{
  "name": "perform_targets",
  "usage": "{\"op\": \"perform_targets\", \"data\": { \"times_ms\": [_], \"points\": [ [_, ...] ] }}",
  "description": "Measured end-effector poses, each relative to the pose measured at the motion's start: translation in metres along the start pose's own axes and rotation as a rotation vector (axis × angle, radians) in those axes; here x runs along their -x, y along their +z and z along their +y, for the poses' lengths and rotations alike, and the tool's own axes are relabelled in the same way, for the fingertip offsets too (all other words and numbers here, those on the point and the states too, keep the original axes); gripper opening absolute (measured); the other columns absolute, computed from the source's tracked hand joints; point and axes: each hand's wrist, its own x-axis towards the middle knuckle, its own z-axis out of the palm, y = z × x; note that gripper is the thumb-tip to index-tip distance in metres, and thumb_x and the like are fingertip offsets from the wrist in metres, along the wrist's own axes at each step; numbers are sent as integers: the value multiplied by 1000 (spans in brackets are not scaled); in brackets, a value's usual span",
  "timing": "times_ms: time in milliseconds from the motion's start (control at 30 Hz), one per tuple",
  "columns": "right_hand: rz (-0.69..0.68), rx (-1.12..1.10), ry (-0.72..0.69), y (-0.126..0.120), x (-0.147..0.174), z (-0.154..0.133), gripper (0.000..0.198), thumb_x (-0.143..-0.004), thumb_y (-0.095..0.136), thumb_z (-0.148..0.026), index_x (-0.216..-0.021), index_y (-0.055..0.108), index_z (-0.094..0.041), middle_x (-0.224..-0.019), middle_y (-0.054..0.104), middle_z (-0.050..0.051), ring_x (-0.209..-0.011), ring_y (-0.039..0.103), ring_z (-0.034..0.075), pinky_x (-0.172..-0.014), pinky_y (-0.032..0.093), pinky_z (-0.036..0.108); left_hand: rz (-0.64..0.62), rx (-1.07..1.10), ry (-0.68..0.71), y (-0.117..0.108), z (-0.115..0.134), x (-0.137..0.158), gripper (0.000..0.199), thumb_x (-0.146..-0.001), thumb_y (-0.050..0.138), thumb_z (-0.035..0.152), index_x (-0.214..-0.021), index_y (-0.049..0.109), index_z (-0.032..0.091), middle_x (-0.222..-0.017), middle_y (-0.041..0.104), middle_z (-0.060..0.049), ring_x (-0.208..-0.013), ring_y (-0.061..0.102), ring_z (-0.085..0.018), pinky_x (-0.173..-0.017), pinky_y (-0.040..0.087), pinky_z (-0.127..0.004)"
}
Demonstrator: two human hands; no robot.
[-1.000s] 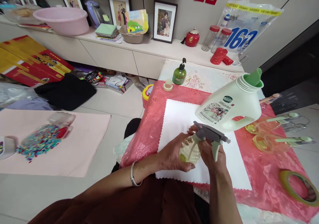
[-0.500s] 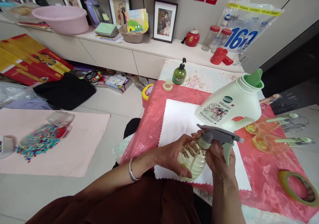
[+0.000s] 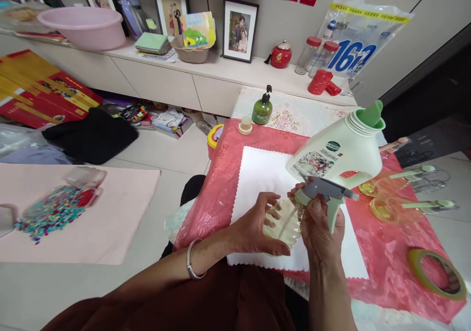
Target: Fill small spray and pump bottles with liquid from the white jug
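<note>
A clear, ribbed spray bottle (image 3: 285,222) with pale yellowish liquid and a grey trigger head is held tilted over a white scalloped-edge sheet (image 3: 253,184). My left hand (image 3: 253,230) cups the bottle's body from the left, thumb along its lower end and fingers curved round the far side. Closed round the neck, just under the trigger head, is my right hand (image 3: 324,228). Just behind stands a large pale-green jug (image 3: 338,149) with a floral label and a green cap piece in its mouth.
Pink plastic (image 3: 209,189) covers the table. Two more spray bottles (image 3: 390,208) lie at the right, above a roll of tape (image 3: 437,274). A green pump bottle (image 3: 262,111) and a small pale cap (image 3: 245,125) stand at the back. Colourful bits (image 3: 51,213) lie on paper at left.
My left hand's fingers have loosened and spread somewhat on the bottle, the thumb now stretched along its lower end. The trigger head has turned slightly. The whole view has shifted a little.
</note>
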Motion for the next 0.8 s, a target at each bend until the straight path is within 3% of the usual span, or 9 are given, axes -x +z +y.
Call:
{"op": "perform_targets", "data": {
  "times_ms": [100, 300, 433, 567, 700, 800],
  "points": [
    [-2, 4, -15, -3, 1, -1, 44, -83, 87, -41, -114, 69, -18, -110, 61, 11, -101, 63, 24, -94, 58, 47, 11, -12, -29, 0, 8, 2, 97, -54, 96, 43, -132, 40, 27, -120, 54, -8, -109, 57, -26, -92, 50, -46],
    [-45, -26, 105, -15, 4, -5, 50, -84, 86, -45, -123, 68, -20, -111, 59, 11, -98, 62, 24, -94, 57, 47, -297, 275, -18, -15, 11, -4, 77, -65, 92, 50, -127, 56, 21, -118, 64, -10, -110, 63, -26, -100, 48, -46],
    [-99, -136, 179, -16, 7, -6, 50, -84, 87, -49, -122, 67, -23, -108, 57, 9, -94, 61, 20, -89, 58, 39, -444, 398, -61, -21, 10, -5, 78, -66, 90, 53, -129, 59, 19, -117, 66, -12, -105, 66, -26, -96, 50, -44],
    [-57, -153, 153, -8, 6, -8, 49, -84, 87, -45, -123, 67, -23, -111, 57, 10, -95, 61, 19, -90, 58, 38, -363, 486, -71, -16, 9, -3, 79, -67, 89, 53, -132, 55, 24, -127, 60, -11, -113, 63, -27, -96, 49, -44],
    [30, -57, 67, 0, 1, -4, 57, -80, 90, -42, -126, 66, -20, -119, 57, 13, -102, 61, 25, -90, 59, 45, -147, 294, -41, -9, 7, -3, 92, -58, 95, 52, -132, 45, 28, -131, 50, -10, -116, 57, -26, -95, 48, -44],
    [44, -44, 14, 0, -2, -1, 45, -83, 88, -39, -118, 69, -19, -121, 57, 12, -104, 61, 24, -90, 59, 45, -55, 142, -54, -9, 7, -3, 96, -51, 99, 47, -127, 44, 27, -124, 51, -7, -106, 57, -22, -89, 49, -41]
  ]
}}
